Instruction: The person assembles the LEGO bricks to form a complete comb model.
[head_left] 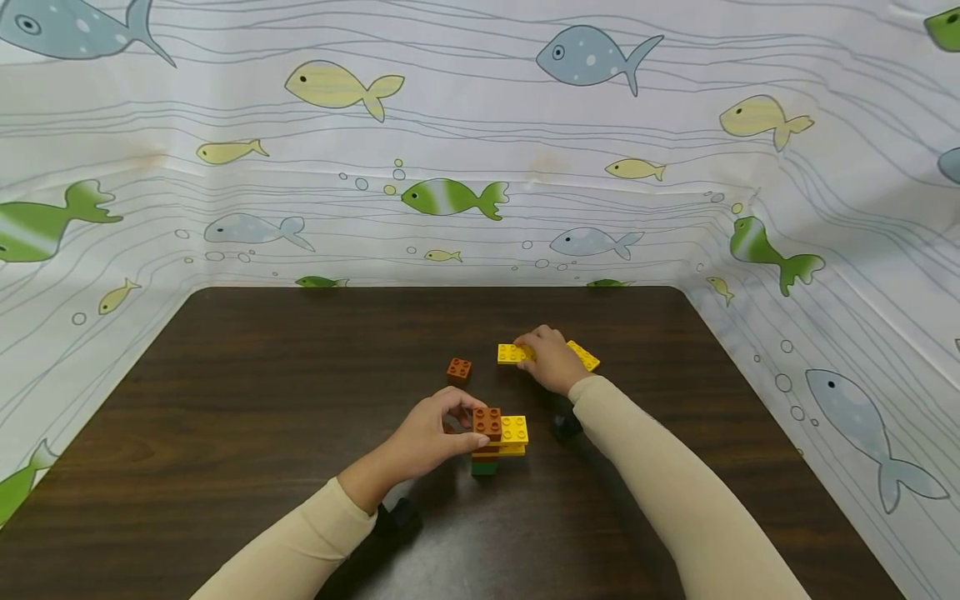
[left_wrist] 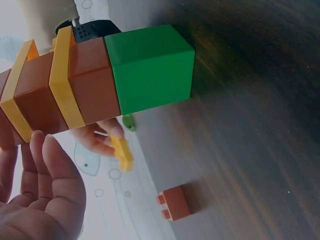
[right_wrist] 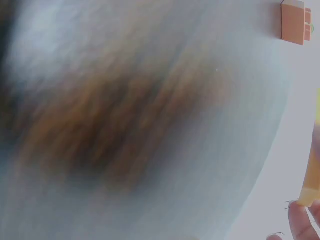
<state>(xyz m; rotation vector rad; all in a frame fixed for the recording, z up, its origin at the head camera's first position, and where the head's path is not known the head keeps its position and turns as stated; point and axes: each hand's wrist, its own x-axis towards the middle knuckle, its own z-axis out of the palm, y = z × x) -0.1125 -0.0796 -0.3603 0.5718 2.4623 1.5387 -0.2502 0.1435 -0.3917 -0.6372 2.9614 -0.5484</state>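
Observation:
A tower of toy bricks (head_left: 513, 429) stands upright on the table, with brown bricks, thin yellow bricks reaching out to the right and a green brick (left_wrist: 155, 70) at its foot. My left hand (head_left: 427, 433) grips the tower near the top, thumb in front and fingers behind. Farther back, my right hand (head_left: 551, 362) pinches a thin yellow brick (head_left: 510, 354), partly hidden under the fingers; the right wrist view catches this yellow brick (right_wrist: 311, 175) only at its edge. Another yellow brick (head_left: 585, 357) lies just right of that hand.
Between the hands, a loose brown brick (head_left: 459, 370) lies studs up on the dark wooden table (head_left: 300, 358). A fish-patterned cloth (head_left: 480, 142) rises behind the table and along its sides. Much of the right wrist view is blurred.

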